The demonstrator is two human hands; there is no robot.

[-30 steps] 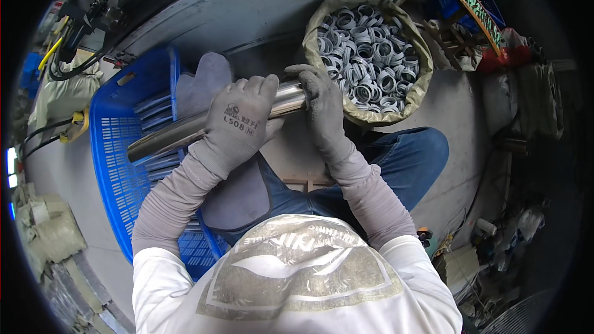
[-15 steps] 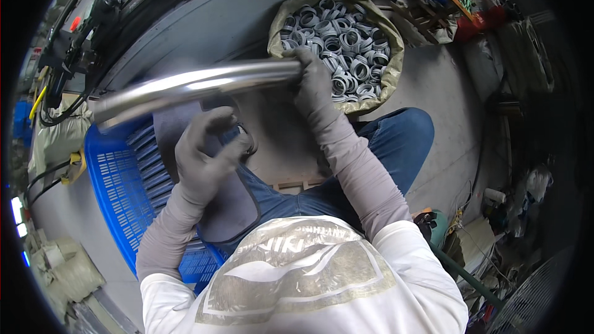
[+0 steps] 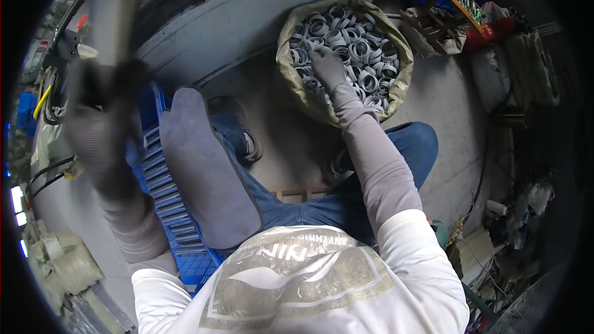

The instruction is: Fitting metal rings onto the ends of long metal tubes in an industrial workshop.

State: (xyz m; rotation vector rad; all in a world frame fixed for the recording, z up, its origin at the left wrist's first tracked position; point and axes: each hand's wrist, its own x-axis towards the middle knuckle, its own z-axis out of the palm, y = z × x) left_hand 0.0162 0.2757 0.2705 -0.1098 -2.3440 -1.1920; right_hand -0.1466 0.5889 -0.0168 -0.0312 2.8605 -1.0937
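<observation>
My left hand (image 3: 102,111), in a grey glove and smeared by motion, is raised at the left. It is closed around the lower end of a shiny metal tube (image 3: 114,15), which stands up past the top edge of the view. My right hand (image 3: 328,67), gloved too, reaches into an open sack (image 3: 309,100) and touches the grey rings (image 3: 365,80) that fill it. The tips of its fingers are hidden among the rings, so I cannot make out whether one is gripped. Across my left thigh lies a grey pad (image 3: 201,173).
Beside my left leg stands a blue basket (image 3: 158,96) with several metal tubes (image 3: 173,201) in a row. A grey machine panel (image 3: 247,15) runs behind the sack. Far right, a wooden rack (image 3: 458,1) holds small green parts. Wrapped bundles (image 3: 71,260) lie at the lower left.
The tube has swung from lying across in my right hand to standing up in my left, which has moved up and left. My right hand has let go of it and entered the sack.
</observation>
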